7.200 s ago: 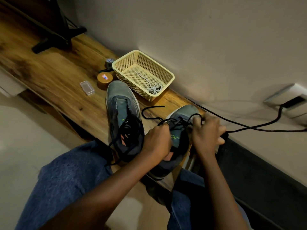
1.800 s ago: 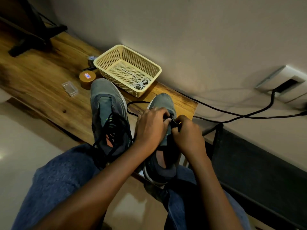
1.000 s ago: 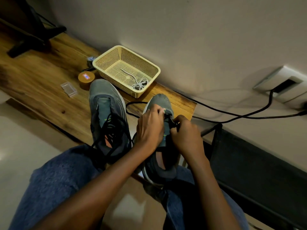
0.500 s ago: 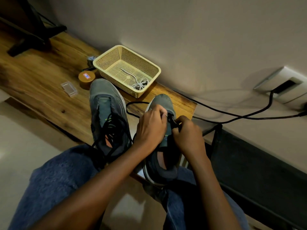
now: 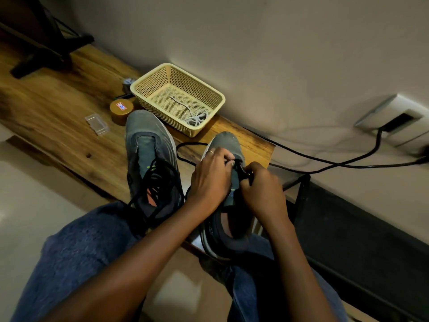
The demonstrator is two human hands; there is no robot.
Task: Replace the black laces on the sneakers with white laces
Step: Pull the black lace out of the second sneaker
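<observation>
Both hands meet over the right grey sneaker (image 5: 226, 145) on the wooden bench (image 5: 58, 112), the left hand (image 5: 210, 176) and right hand (image 5: 262, 189) pinching its black lace (image 5: 239, 167). White laces (image 5: 196, 117) lie coiled in the cream basket (image 5: 148, 86) beyond.

A home room: wooden bench (image 5: 58, 117) against a plain wall, wall socket (image 5: 394, 122) (cable plugged in).

Laces (image 5: 196, 118) in basket (image 5: 148, 83), behind sneakers (image 5: 148, 145).
</observation>
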